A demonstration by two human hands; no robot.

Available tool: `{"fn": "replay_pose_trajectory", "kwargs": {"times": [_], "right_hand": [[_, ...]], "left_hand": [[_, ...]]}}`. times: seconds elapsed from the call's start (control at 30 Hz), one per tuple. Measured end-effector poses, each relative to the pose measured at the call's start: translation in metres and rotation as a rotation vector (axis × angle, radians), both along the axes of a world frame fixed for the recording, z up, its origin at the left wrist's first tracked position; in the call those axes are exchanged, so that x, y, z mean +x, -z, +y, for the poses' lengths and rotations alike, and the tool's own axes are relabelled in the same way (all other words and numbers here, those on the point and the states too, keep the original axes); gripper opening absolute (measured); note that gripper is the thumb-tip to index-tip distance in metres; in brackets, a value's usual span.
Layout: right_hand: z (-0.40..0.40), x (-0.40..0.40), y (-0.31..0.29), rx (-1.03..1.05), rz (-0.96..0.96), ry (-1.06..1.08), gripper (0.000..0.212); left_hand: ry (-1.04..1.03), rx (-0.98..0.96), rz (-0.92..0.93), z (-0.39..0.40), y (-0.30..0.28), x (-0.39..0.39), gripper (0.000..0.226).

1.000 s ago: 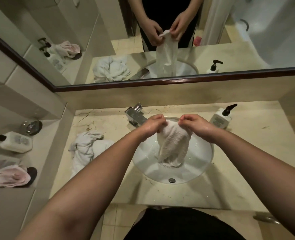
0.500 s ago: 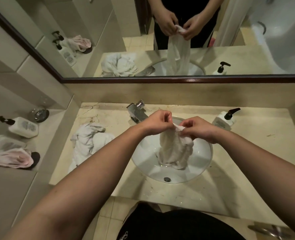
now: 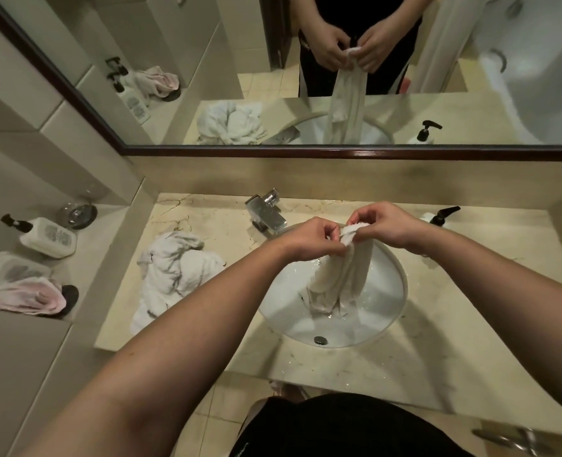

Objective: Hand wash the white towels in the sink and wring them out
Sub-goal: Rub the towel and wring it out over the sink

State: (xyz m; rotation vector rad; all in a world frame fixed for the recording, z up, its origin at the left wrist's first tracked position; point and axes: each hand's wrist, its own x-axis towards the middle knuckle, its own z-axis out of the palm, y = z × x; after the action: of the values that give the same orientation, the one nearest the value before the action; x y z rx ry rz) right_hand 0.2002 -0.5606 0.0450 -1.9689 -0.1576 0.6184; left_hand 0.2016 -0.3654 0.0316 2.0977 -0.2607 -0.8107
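- Pinching the top of a wet white towel point(image 3: 342, 275), the left hand point(image 3: 309, 240) and right hand point(image 3: 385, 225) sit close together.
- Both hands hold it up over the round white sink point(image 3: 385, 311).
- Its bottom end touches the sink.
- More white towels point(image 3: 174, 275) lie in a heap on the counter point(image 3: 454, 341), left of the sink, near the tap point(image 3: 266, 214).

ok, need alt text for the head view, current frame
Both hands, left and right, pinch the top of a wet white towel that hangs into the round sink. A second crumpled towel lies on the counter to the left, a faucet stands behind the sink, and a mirror reflects the scene.
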Motion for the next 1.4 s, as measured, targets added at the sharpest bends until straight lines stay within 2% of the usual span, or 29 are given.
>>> {"fn": "replay_pose_trajectory", "kwargs": {"times": [0.07, 0.13, 0.2, 0.23, 0.3, 0.37, 0.5, 0.67, 0.73, 0.9, 0.97, 1.07, 1.13, 1.2, 1.27, 1.4], "right_hand": [[0.000, 0.001, 0.001, -0.029, -0.027, 0.031, 0.017], [-0.002, 0.005, 0.004, -0.146, -0.108, 0.058, 0.014], [-0.008, 0.009, 0.010, -0.410, -0.195, -0.002, 0.005], [-0.010, 0.009, 0.013, -0.545, -0.220, -0.052, 0.009], [-0.010, 0.008, 0.022, -0.721, -0.243, -0.122, 0.027], [-0.012, 0.006, 0.029, -0.770, -0.274, -0.142, 0.036], [-0.027, 0.002, 0.039, -0.667, -0.291, -0.095, 0.044], [-0.027, -0.002, 0.039, -0.679, -0.345, -0.158, 0.041], [-0.028, -0.002, 0.038, -0.544, -0.321, -0.078, 0.035], [-0.019, -0.003, 0.024, -0.062, -0.210, 0.213, 0.026], [-0.013, -0.001, 0.014, 0.038, -0.235, 0.254, 0.029], [-0.009, 0.001, -0.001, 0.109, -0.276, 0.266, 0.032], [-0.008, 0.002, -0.011, 0.169, -0.281, 0.285, 0.029], [-0.008, 0.004, -0.017, 0.196, -0.267, 0.292, 0.031], [-0.012, 0.008, -0.021, 0.109, -0.214, 0.247, 0.037], [-0.018, 0.006, -0.023, -0.266, -0.103, 0.081, 0.053]], "left_hand": [[0.010, 0.015, -0.014, -0.001, -0.002, 0.002, 0.025], [-0.033, -0.021, -0.055, 0.002, -0.005, 0.006, 0.022], [-0.107, -0.041, -0.092, 0.005, -0.007, 0.010, 0.023], [-0.110, -0.020, -0.126, 0.005, -0.009, 0.012, 0.022], [-0.010, 0.138, -0.276, 0.001, -0.012, 0.015, 0.018], [0.102, 0.326, -0.462, -0.003, -0.016, 0.017, 0.021], [0.108, 0.537, -0.616, -0.002, -0.025, 0.019, 0.019], [0.148, 0.536, -0.750, 0.000, -0.027, 0.018, 0.015], [0.135, 0.544, -0.770, 0.002, -0.028, 0.020, 0.016], [0.128, 0.610, -0.700, 0.014, -0.031, 0.032, 0.028], [0.118, 0.562, -0.623, 0.022, -0.033, 0.034, 0.035], [0.011, 0.317, -0.449, 0.037, -0.033, 0.034, 0.047], [-0.092, 0.116, -0.348, 0.043, -0.036, 0.032, 0.047], [-0.149, 0.001, -0.366, 0.042, -0.044, 0.030, 0.039], [-0.179, -0.040, -0.418, 0.035, -0.055, 0.030, 0.029], [-0.176, -0.089, -0.489, 0.020, -0.067, 0.033, 0.024]]}}
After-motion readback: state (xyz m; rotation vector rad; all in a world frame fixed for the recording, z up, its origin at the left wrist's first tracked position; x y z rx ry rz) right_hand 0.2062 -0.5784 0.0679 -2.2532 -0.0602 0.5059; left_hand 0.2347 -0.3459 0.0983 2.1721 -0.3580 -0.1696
